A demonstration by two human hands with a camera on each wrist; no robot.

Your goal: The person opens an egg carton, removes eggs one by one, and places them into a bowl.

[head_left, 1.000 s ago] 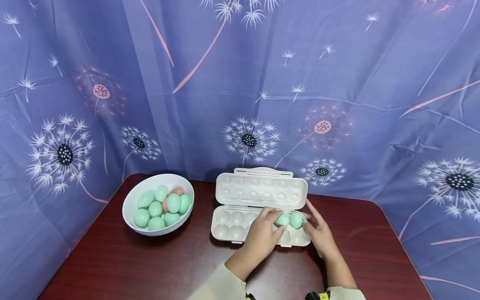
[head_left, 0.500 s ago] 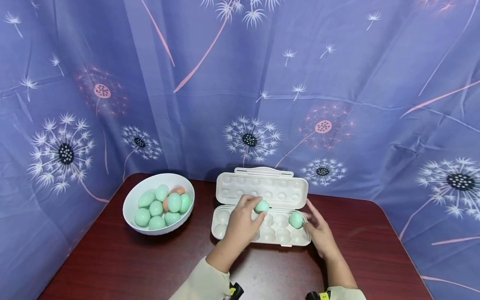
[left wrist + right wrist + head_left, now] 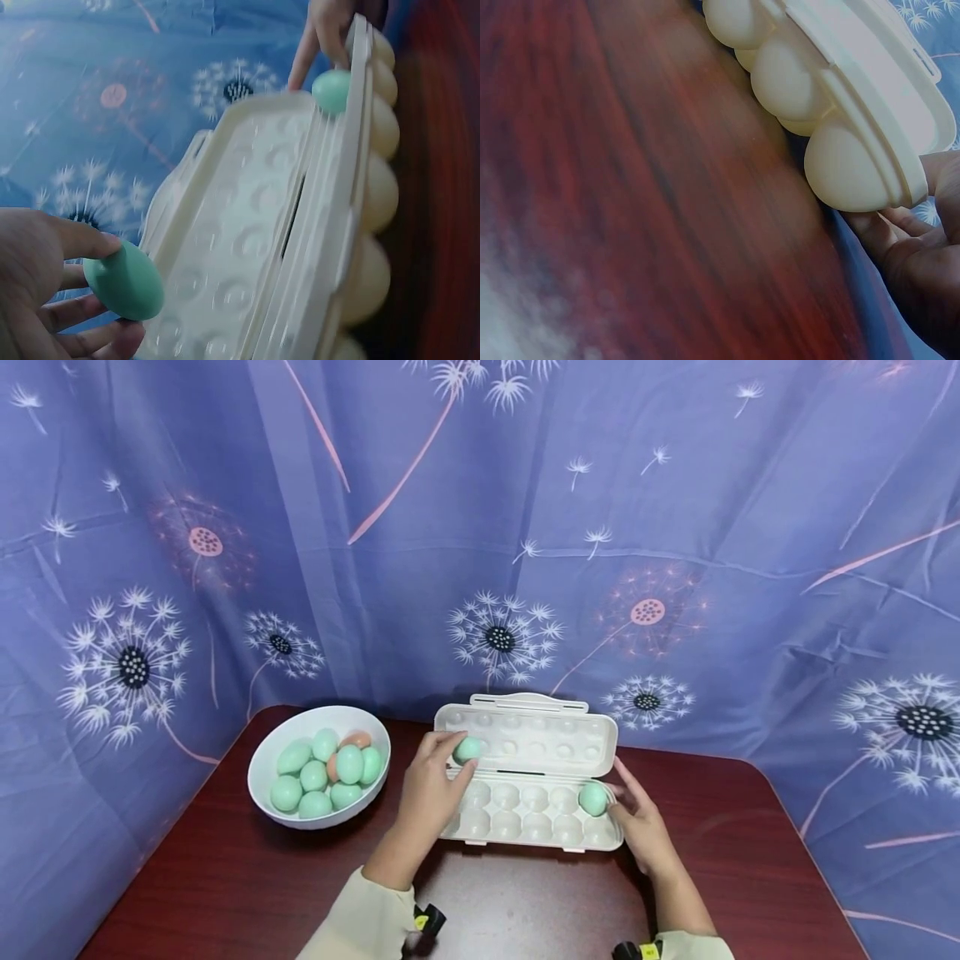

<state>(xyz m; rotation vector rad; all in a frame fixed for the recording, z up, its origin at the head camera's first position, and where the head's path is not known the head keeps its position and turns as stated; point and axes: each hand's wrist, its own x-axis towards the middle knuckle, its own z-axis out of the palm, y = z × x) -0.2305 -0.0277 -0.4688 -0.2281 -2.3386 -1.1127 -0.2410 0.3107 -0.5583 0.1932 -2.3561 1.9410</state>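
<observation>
My left hand (image 3: 431,781) pinches a pale green egg (image 3: 468,750) between thumb and fingers, over the left end of an open white plastic egg carton (image 3: 506,828). In the left wrist view the same egg (image 3: 126,281) shows close up, held at its sides, with the raised lid (image 3: 221,240) behind. My right hand (image 3: 641,831) grips the carton's right end, thumb at the rim and index finger stretched up beside the lid. Next to that thumb, another green egg (image 3: 593,798) sits in a cup of the back row. In the right wrist view, fingers (image 3: 874,232) reach under the carton's end.
A white bowl (image 3: 258,777) holding several green eggs and a few brownish ones stands on the left of the dark red wooden table (image 3: 540,906). A blue dandelion-print cloth (image 3: 405,627) hangs close behind the carton and along both sides.
My left hand has lifted the green egg out of the carton's right part and carried it leftward to above the left end. The right hand has stayed at the carton's right end.
</observation>
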